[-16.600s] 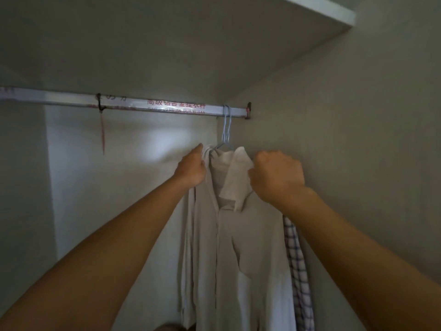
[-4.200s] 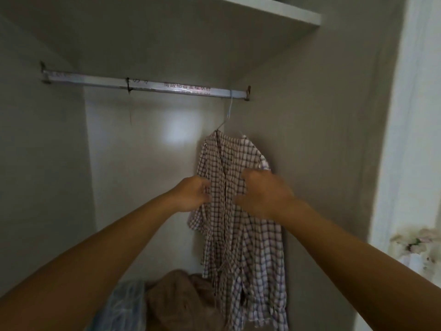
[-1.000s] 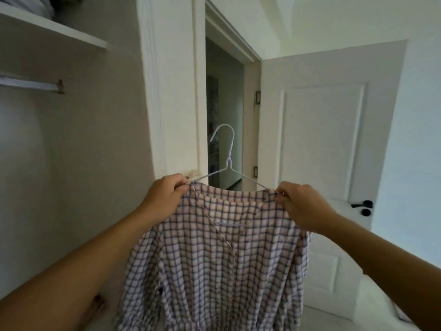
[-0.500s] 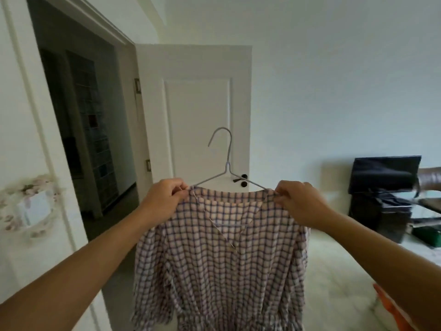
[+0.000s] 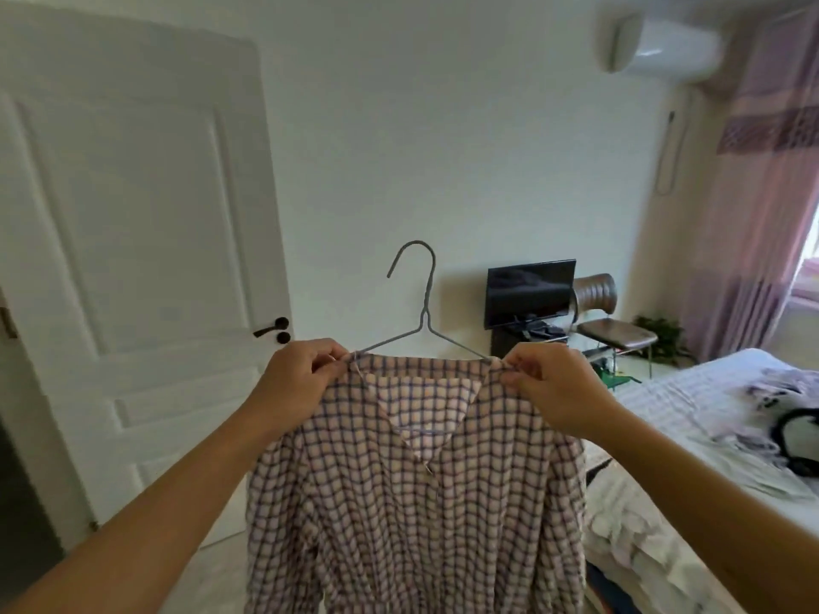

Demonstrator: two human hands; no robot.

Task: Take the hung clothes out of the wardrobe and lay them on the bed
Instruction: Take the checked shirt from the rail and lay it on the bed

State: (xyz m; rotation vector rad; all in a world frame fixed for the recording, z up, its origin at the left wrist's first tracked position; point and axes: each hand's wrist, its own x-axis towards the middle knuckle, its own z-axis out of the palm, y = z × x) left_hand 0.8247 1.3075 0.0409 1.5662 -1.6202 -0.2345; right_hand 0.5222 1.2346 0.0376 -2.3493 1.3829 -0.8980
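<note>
A checked pink-and-purple garment (image 5: 416,494) hangs on a thin wire hanger (image 5: 423,312), held up in front of me. My left hand (image 5: 294,385) pinches its left shoulder and the hanger's end. My right hand (image 5: 554,389) pinches the right shoulder the same way. The bed (image 5: 664,401) with pale striped bedding lies at the right, with crumpled light clothes (image 5: 762,392) and a black curved object (image 5: 797,436) on it. The wardrobe is out of view.
A white door (image 5: 133,241) stands open at the left. Against the far wall are a black screen (image 5: 529,292) on a dark stand and a brown chair (image 5: 614,325). Pink curtains (image 5: 762,192) and an air conditioner (image 5: 664,46) are at the right.
My view has swung right, from the wardrobe and doorway to the room with the bed. Both hands keep the same hold on the checked garment and hanger.
</note>
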